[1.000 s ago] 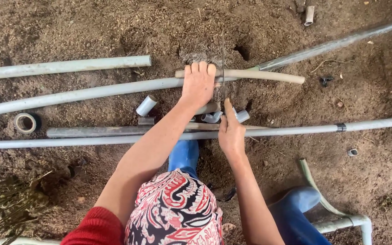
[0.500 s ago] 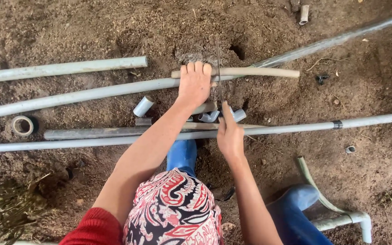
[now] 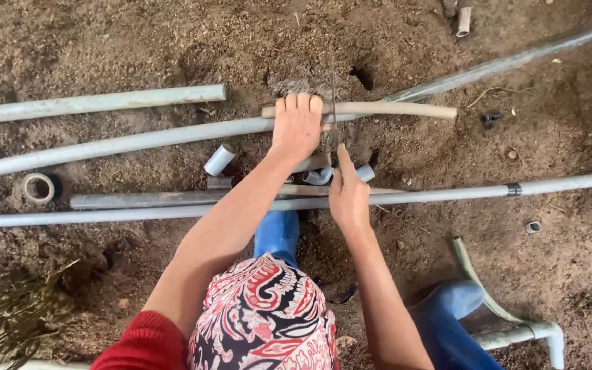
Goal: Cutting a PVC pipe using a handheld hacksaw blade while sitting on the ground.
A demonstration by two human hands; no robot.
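Note:
My left hand (image 3: pixel 297 127) lies palm down across a long grey pipe (image 3: pixel 125 144), and its fingers curl over the near end of a tan stick (image 3: pixel 392 109) lying along the pipe. My right hand (image 3: pixel 348 197) is just behind it, thumb pointing forward, gripping a thin dark blade (image 3: pixel 333 82) that stands across the pipe and stick beside my left fingers. Short grey pipe offcuts (image 3: pixel 219 159) lie on the soil between my arms.
Loose brown soil with a small hole (image 3: pixel 363 77). More grey pipes lie across it: one at upper left (image 3: pixel 97 103), a long one with a dark band (image 3: pixel 515 188) and a shorter one (image 3: pixel 138 200). A tape roll (image 3: pixel 38 188) sits left. A pipe elbow (image 3: pixel 549 336) lies by my blue-trousered knee.
The tan stick has settled slightly more level under my left hand. My right hand has shifted only a little, back and then forward with the blade. The pipes have not moved.

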